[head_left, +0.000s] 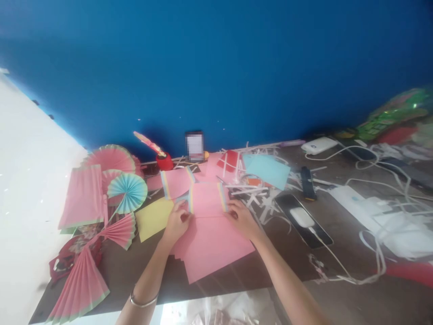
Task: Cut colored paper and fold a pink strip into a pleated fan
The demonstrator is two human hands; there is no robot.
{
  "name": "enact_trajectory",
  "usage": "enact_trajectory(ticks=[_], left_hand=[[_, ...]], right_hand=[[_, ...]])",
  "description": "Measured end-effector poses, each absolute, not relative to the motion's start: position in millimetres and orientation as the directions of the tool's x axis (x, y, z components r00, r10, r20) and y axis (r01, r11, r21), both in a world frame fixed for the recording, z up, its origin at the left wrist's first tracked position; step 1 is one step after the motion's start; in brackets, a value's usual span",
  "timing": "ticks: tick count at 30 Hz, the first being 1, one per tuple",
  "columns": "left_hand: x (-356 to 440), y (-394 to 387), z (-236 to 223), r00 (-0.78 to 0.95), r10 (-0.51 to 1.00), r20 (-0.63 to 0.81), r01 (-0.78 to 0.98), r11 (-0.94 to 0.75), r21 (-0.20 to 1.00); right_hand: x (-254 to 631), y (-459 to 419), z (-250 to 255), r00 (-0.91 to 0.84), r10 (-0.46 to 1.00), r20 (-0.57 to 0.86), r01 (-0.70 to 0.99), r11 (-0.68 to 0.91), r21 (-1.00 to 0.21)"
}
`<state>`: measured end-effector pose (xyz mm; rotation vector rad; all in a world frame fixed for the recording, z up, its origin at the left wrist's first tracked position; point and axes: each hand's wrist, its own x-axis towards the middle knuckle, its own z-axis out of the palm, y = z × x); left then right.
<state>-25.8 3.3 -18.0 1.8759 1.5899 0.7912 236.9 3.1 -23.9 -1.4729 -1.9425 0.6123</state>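
Note:
A pink sheet of paper (208, 197) with yellow and blue strips along its two side edges lies in front of me. My left hand (177, 222) pinches its lower left corner, thumb and fingers curled together. At the lower right corner my right hand (241, 218) grips the same sheet, fingers closed. A crosswise line, either an edge or a fold, runs between my hands. Beneath lies a stack of plain pink sheets (216, 253). Behind to the left is another strip-edged pink piece (177, 183), and a yellow sheet (154, 219) rests beside my left hand.
Pleated pink fans (83, 284) and a blue paper fan (127, 193) crowd the left side. White paper scraps (267, 198) and a light blue sheet (269, 169) lie behind my right hand. Rightward are a phone (314, 232), a power strip (352, 205) and tangled white cables.

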Motion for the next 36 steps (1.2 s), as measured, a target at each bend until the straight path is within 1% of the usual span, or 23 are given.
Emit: enact_trajectory(ticks=[5, 15, 22, 24, 27, 30, 33, 36], left_hand=[[-22.9, 1.6, -19.1, 0.097, 0.99, 0.105, 0.661, -0.143, 0.737], [-19.9, 2.3, -14.1, 0.08, 0.992, 0.092, 0.651, -0.122, 0.749], [-20.3, 2.9, -16.1, 0.097, 0.994, 0.051, 0.656, -0.103, 0.747], [-20.6, 2.8, -17.4, 0.108, 0.992, 0.06, 0.655, -0.116, 0.746], [-20.3, 0.7, -18.9, 0.115, 0.987, 0.11, 0.662, -0.159, 0.732], [-17.2, -4.3, -18.1, 0.145, 0.973, 0.177, 0.695, -0.228, 0.682], [-10.5, -11.3, -14.4, 0.269, 0.933, 0.239, 0.74, -0.359, 0.568], [-2.6, -19.0, -9.0, 0.378, 0.899, 0.221, 0.771, -0.438, 0.462]], right_hand=[[236.2, 3.3, -23.9, -0.188, 0.959, 0.211, 0.676, 0.282, -0.681], [235.2, 3.9, -26.3, -0.177, 0.952, 0.248, 0.677, 0.301, -0.671], [234.2, 3.4, -25.2, -0.174, 0.963, 0.207, 0.695, 0.268, -0.667], [234.1, 3.3, -25.3, -0.175, 0.964, 0.202, 0.691, 0.266, -0.672], [233.9, 2.5, -24.5, -0.176, 0.964, 0.198, 0.682, 0.265, -0.682], [232.5, 0.8, -22.2, -0.181, 0.964, 0.196, 0.676, 0.267, -0.686], [231.0, -0.8, -20.8, -0.194, 0.959, 0.205, 0.671, 0.282, -0.685], [231.3, -0.3, -21.6, -0.196, 0.956, 0.22, 0.676, 0.294, -0.676]])
